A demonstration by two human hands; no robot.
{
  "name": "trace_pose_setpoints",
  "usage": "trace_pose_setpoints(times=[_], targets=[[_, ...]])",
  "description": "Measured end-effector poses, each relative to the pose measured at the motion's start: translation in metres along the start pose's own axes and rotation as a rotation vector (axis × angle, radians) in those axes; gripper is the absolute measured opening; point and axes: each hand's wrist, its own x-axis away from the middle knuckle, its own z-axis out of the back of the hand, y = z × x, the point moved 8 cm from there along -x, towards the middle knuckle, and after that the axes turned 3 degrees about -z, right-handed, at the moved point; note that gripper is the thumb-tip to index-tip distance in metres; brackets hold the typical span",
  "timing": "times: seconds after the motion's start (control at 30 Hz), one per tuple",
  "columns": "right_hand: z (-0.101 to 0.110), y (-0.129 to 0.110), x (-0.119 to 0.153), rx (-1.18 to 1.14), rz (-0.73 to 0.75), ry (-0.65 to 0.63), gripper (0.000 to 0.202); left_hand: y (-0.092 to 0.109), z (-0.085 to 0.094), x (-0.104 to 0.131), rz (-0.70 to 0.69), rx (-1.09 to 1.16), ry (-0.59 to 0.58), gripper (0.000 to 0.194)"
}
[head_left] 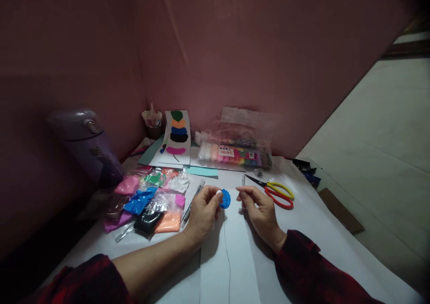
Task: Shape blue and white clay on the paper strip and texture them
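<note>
My left hand [205,209] is closed in a pinch on a small white piece of clay [219,192]. Just beside it, a round blob of blue clay [226,199] shows at the top of a narrow white paper strip [215,268] with a drawn wavy line. My right hand [258,206] hovers to the right of the blue clay, thumb and fingertips pressed together; what they hold, if anything, is too small to make out. A pale marker [243,179] lies partly hidden behind that hand. To its right rest scissors [278,193] with red and yellow handles.
Bags of coloured clay [148,205] are heaped at left, with a pen [192,203] beside them. At the back lie a painted card [178,138] and a clear pack of clay [230,155]. A purple bottle [89,147] stands far left. Pink walls border the table.
</note>
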Motion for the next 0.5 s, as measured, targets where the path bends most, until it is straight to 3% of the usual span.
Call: trace_pose_setpoints(times=[0.1, 0.2, 0.37, 0.5], targets=[[-0.004, 0.003, -0.006, 0.076, -0.110, -0.146, 0.028, 0.002, -0.001, -0.001, -0.024, -0.049, -0.016, 0.031], [-0.012, 0.002, -0.004, 0.251, -0.172, -0.392, 0.040, 0.003, -0.002, -0.001, -0.036, -0.081, -0.028, 0.032], [-0.019, -0.020, 0.003, 0.414, -0.058, -0.592, 0.016, 0.006, -0.002, 0.000, -0.049, -0.104, -0.038, 0.032], [-0.013, -0.023, -0.003, 0.506, -0.140, -0.676, 0.012, 0.004, -0.003, -0.002, -0.038, -0.127, -0.036, 0.033]])
